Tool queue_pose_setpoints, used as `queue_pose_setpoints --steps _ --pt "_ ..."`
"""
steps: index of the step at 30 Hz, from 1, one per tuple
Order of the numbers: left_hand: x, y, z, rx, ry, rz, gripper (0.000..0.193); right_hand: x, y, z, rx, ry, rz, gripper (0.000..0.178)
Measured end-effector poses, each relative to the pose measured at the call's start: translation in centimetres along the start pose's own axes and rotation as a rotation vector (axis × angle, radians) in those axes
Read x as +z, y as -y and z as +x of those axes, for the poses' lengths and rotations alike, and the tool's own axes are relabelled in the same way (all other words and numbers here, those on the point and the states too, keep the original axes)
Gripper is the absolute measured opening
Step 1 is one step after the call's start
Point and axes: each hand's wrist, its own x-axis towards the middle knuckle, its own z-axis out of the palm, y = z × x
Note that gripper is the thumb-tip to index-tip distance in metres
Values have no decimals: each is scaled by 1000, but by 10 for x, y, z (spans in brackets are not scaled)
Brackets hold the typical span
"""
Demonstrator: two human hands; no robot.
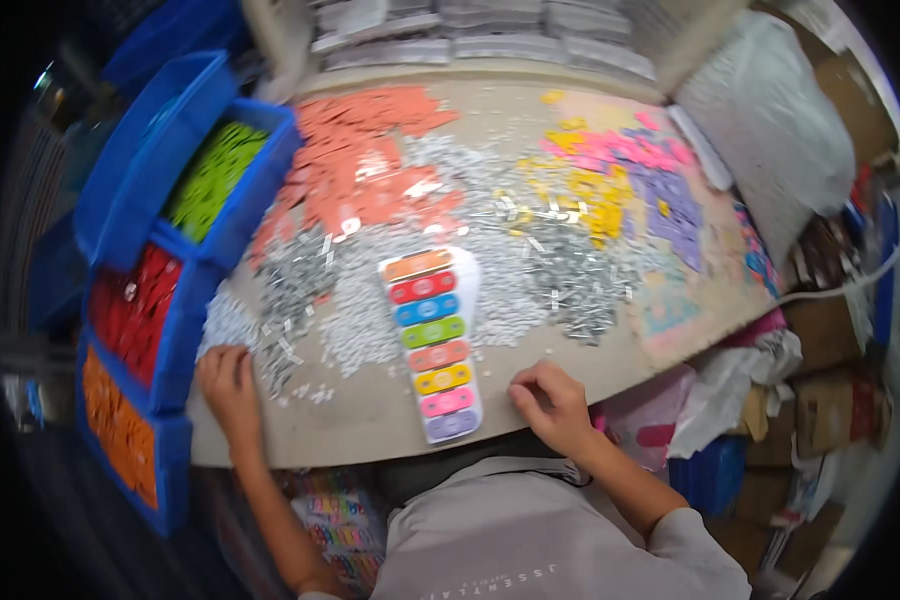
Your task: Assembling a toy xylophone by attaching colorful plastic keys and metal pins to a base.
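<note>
A white card (pixel 470 290) lies on the table between my hands, bearing a column of colored plastic strips: orange, red, blue, green, coral, yellow, pink and purple. My left hand (pixel 230 392) is at the near edge of a small heap of whitish pieces (pixel 228 325), its fingers bent down and drawn together; whatever is in them is hidden. Right of the card, my right hand (pixel 552 402) hovers or rests near the table's front edge. Its fingers are curled, thumb against the index finger, and I cannot make out anything between them.
Blue bins on the left hold green strips (pixel 215 180), red strips (pixel 135 305) and orange strips (pixel 120 425). Loose coral strips (pixel 370 150), grey pieces (pixel 580 290), yellow pieces (pixel 600 200) and purple pieces (pixel 670 210) cover the tabletop. A filled plastic bag (pixel 780 120) stands at right.
</note>
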Motion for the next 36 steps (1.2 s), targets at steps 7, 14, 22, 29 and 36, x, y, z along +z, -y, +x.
queue_pose_setpoints --steps 7,14,22,29,36 --pt "10 -6 4 -15 10 -62 7 -108 -52 33 88 -551 -564 8" --pt "8 -16 2 -119 -112 -11 8 -135 -107 32 291 -517 -413 8" --pt "-11 -97 10 -390 -90 -948 6 -128 -90 45 268 -354 -663 11" --pt "13 -128 28 -544 476 -1425 13 -122 -84 51 134 -503 -647 10" --pt "61 -139 68 -486 614 -1409 14 -31 -6 110 -91 -304 -145 6"
